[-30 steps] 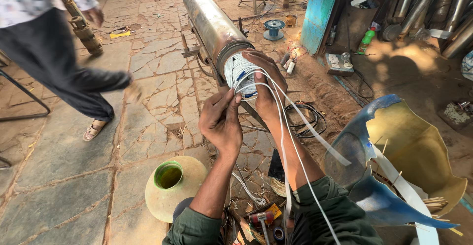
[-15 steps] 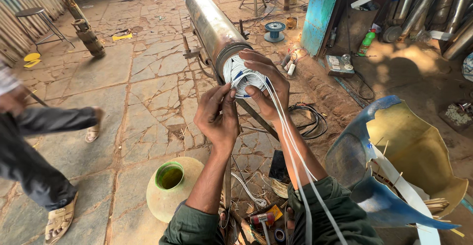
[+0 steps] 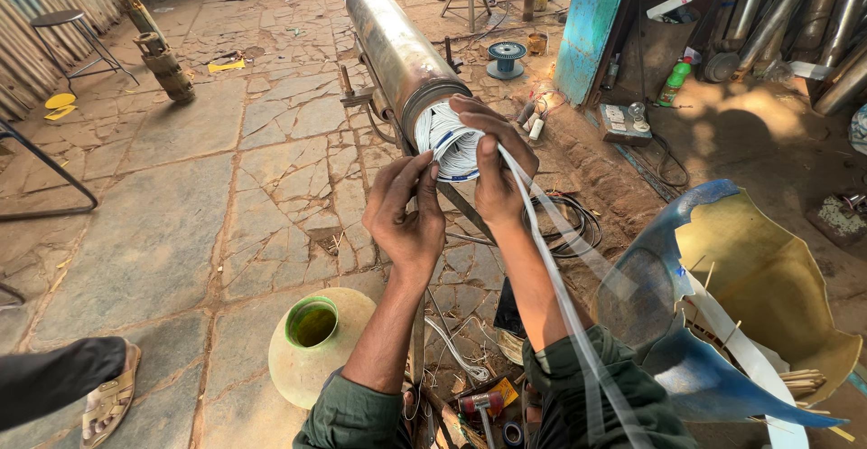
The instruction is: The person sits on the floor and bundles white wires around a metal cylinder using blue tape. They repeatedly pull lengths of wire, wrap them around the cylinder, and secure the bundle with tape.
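A long steel motor cylinder (image 3: 395,44) lies on a metal stand, its open end facing me with white wire windings (image 3: 451,138) bulging out. My right hand (image 3: 492,160) grips the windings at the cylinder's mouth, and a white tape strip (image 3: 560,295) runs from it back toward my body. My left hand (image 3: 406,210) is just left of the windings, fingertips pinched on the tape or wire at the lower left edge of the bundle.
A yellow clay pot with a green rim (image 3: 316,341) stands by my left elbow. Tools (image 3: 483,408) lie between my knees. A broken blue and yellow tub (image 3: 750,304) is at the right. Another person's sandalled foot (image 3: 108,399) is at the lower left; black cable coils (image 3: 569,223) lie behind my right arm.
The other person has walked from the upper left to the lower left edge. My hands stay at the windings, the right hand shifting its grip over the cylinder mouth.
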